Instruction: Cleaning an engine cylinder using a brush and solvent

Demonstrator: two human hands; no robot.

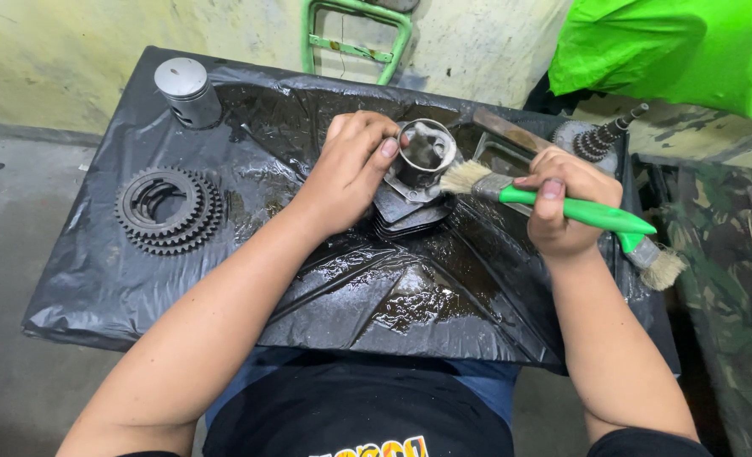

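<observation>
Cylinder [422, 161]: finned engine part, standing in the oily middle of a basin lined with black plastic sheet [97, 279], bore facing up. Its top rim looks wet and partly clean; the fins below remain dark, so cleaning appears partway done. Left hand [346, 169]: fingers curled over the cylinder's left edge, thumb on the rim, steadying it. Right hand [566, 203]: closed in a fist round the green handle of a brush [511, 190], bristles touching the cylinder's right side. A second brush [659, 262] projects from under that hand. Piston [187, 91] and gears [169, 210] rest apart at left, shaft [600, 140] at right.
</observation>
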